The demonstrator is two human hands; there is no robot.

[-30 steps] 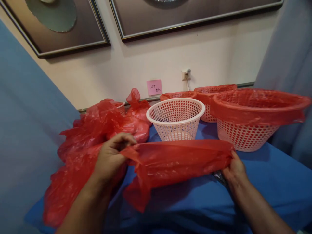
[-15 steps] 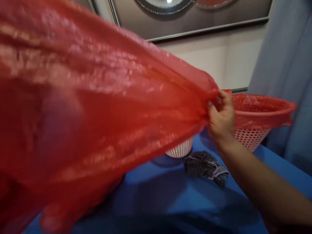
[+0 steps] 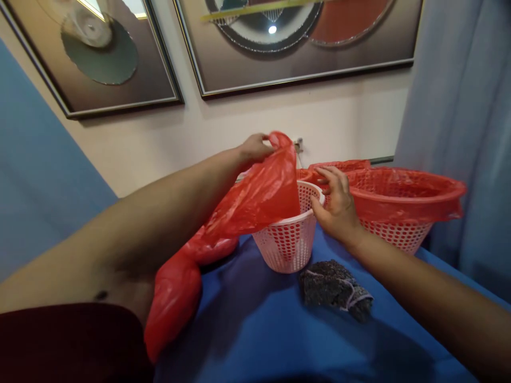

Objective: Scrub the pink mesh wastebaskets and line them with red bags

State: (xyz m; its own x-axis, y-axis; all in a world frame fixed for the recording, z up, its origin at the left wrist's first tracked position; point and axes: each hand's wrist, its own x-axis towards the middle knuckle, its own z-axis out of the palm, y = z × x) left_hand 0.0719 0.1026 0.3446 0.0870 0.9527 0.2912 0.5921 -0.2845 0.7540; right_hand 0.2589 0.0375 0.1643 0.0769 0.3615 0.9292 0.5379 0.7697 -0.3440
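My left hand point(image 3: 256, 148) pinches the edge of a thin red plastic bag point(image 3: 255, 197) and holds it up over a small pale perforated basket point(image 3: 285, 250). Part of the bag hangs across the basket's left rim and into its mouth. My right hand point(image 3: 338, 208) is at the basket's right rim, fingers spread, with the thumb by the rim; whether it presses on it I cannot tell. A dark, rumpled cloth-like bundle point(image 3: 335, 290) with a pale cord lies in front of the basket.
At the right stands a larger perforated basket point(image 3: 399, 234) lined with red plastic. More red plastic point(image 3: 179, 287) lies bunched on the blue tabletop point(image 3: 255, 330) at left. Framed pictures point(image 3: 303, 69) hang on the wall behind, and a blue-grey curtain point(image 3: 451, 106) is at right.
The red bag, stretched wide across the view before, has come down over the small basket. My left arm has come into view, holding it. My right hand has let go of the bag.
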